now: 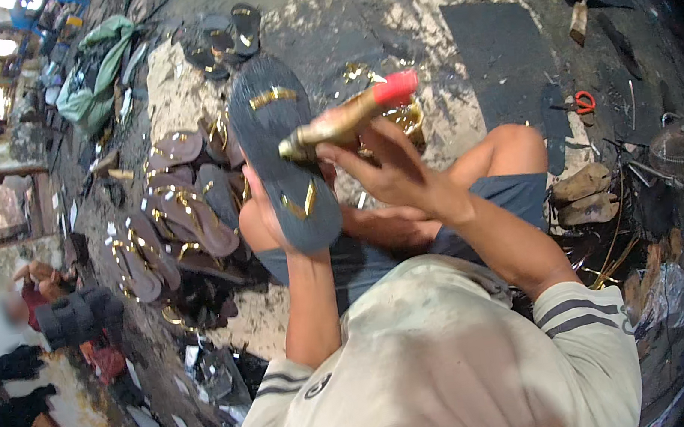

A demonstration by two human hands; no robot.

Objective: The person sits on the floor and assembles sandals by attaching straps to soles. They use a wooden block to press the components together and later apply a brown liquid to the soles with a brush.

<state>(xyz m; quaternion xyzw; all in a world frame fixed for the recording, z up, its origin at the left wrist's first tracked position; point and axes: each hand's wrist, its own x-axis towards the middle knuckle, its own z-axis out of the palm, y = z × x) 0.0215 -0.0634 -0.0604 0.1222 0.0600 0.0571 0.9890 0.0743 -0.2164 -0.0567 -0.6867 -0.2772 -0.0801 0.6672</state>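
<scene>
My left hand [261, 205] grips a dark sandal sole [273, 136] from behind and at its side, holding it raised in front of my lap. Short gold strips show on the sole's upturned face, a straight one near the far end and a V-shaped one near the close end. Most of my left fingers are hidden behind the sole. Closed round a brush [347, 120] with a red handle end, my right hand [396, 167] is slightly blurred. The brush's pale tip lies against or just over the sole's middle; I cannot tell which.
Many brown sandals with gold straps [185, 204] lie heaped on the left. Shiny gold material [409, 122] sits beyond my right hand. Farther off are dark sandals [236, 33], a black sheet [504, 63], and orange-handled scissors [584, 102]. Another person [25, 303] is at the far left.
</scene>
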